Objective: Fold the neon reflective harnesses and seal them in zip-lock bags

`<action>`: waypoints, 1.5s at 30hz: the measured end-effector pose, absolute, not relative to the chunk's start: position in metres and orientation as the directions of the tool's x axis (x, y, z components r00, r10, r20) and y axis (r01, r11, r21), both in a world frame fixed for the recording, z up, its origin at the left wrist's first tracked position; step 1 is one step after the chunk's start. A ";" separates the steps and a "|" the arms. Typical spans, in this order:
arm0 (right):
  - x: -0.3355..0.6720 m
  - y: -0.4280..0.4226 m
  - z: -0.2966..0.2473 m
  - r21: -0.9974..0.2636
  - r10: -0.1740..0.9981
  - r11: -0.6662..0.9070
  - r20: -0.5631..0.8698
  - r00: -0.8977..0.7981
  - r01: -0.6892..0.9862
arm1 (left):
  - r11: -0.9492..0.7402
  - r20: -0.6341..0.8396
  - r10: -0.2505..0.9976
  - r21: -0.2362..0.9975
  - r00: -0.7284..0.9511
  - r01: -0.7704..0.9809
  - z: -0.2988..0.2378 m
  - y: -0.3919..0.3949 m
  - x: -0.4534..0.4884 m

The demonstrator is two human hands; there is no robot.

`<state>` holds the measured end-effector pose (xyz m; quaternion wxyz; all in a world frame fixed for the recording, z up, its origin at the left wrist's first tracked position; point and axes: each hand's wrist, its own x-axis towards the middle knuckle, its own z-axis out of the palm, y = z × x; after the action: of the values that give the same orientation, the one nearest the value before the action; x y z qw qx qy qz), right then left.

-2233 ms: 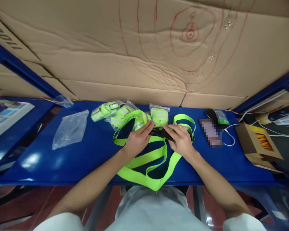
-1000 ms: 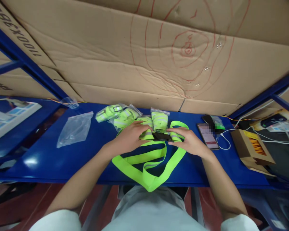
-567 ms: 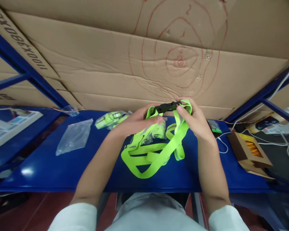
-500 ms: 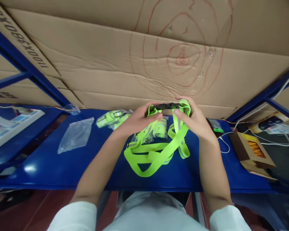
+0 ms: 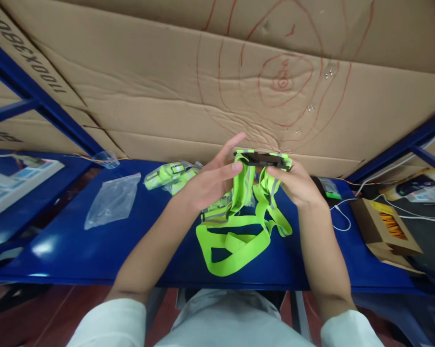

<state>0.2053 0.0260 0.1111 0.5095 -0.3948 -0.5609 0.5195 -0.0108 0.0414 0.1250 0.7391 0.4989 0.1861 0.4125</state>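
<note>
Right hand [image 5: 302, 185] closed on right end of black buckle [image 5: 263, 159], raised over table [image 5: 181, 265]; its far fingers hidden. Left hand [image 5: 210, 184] partly open, index extended, thumb by buckle's left end, contact unclear. Green strap [image 5: 224, 268] hangs from buckle, lower loop on table. Bagged straps [image 5: 167, 176] partly blocked.

I am now raising the black buckle [image 5: 263, 160] off the counter [image 5: 67, 212], near mid-frame; its yellow-green straps [image 5: 244, 190] are drooping below. My left hand [image 5: 208, 185] is uncurling, its forefinger newly pointing toward the upper right.
</note>
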 end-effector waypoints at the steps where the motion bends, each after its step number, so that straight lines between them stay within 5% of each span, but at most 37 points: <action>1: 0.207 0.025 0.113 -0.986 0.977 0.117 0.135 -0.165 -0.117 | 0.178 0.129 0.772 0.896 0.623 -0.406 0.125 0.043 -0.012; 8: 0.208 0.023 0.118 -0.960 0.957 -0.048 0.035 -0.287 -0.277 | 0.177 0.067 0.792 0.926 0.606 -0.334 0.115 0.059 -0.012; 13: 0.217 0.027 0.115 -0.953 0.922 -0.188 -0.088 -0.378 -0.238 | 0.230 -0.014 0.656 0.956 0.755 -0.182 0.108 0.063 -0.014; 21: 0.235 0.027 0.110 -0.955 0.863 -0.175 -0.031 -0.505 -0.241 | 0.172 0.042 0.407 0.978 0.912 -0.122 0.104 0.065 -0.018; 27: 0.236 0.022 0.115 -0.960 0.798 -0.155 0.017 -0.603 -0.233 | 0.038 0.043 0.431 0.997 0.902 -0.066 0.114 0.060 -0.027; 34: 0.226 0.022 0.116 -0.975 0.942 -0.083 -0.009 -0.335 -0.206 | -0.032 0.037 0.606 0.999 0.795 -0.022 0.109 0.054 -0.022; 40: 0.224 0.025 0.116 -0.964 0.939 -0.046 0.047 -0.340 -0.260 | -0.003 0.058 0.714 0.997 0.698 -0.080 0.102 0.060 -0.015; 45: 0.220 0.022 0.118 -0.973 0.938 -0.059 0.022 -0.347 -0.222 | 0.108 0.111 0.537 0.974 0.836 -0.199 0.105 0.054 -0.015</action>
<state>0.2197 0.0219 0.1180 0.4534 -0.3479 -0.5146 0.6392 -0.0146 0.0539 0.1055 0.7317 0.6186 0.1366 0.2515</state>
